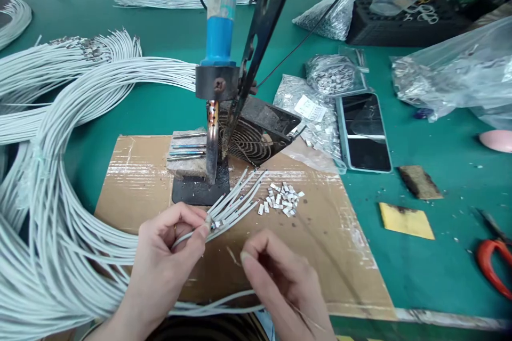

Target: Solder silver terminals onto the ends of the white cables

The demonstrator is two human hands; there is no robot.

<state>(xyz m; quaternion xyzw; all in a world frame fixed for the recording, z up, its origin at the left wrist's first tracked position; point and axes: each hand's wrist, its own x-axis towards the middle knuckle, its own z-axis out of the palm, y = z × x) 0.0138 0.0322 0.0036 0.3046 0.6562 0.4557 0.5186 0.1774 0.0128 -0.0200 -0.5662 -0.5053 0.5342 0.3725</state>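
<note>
Cables (230,214), thin and pale grey, fan out over a cardboard sheet (320,266), their ends pointing toward a black stand base (200,192) and a pile of small metal pieces (284,200). The left hand (170,250) pinches between thumb and forefinger near the cable ends, with a few shiny metal bits just beside its fingertips. The right hand (286,282) is near, apart from the left, its thumb and forefinger curled toward each other; blur leaves it impossible to tell whether they grip anything. Above the base hangs a blue-handled soldering iron (220,37), its bent tip pointing down, with a dark fan (244,138) just behind it. A thick coil of cable (52,256) fills the left side. To the right lie a phone (366,133), a yellow sponge (406,221) and a red-handled tool (494,266).
</note>
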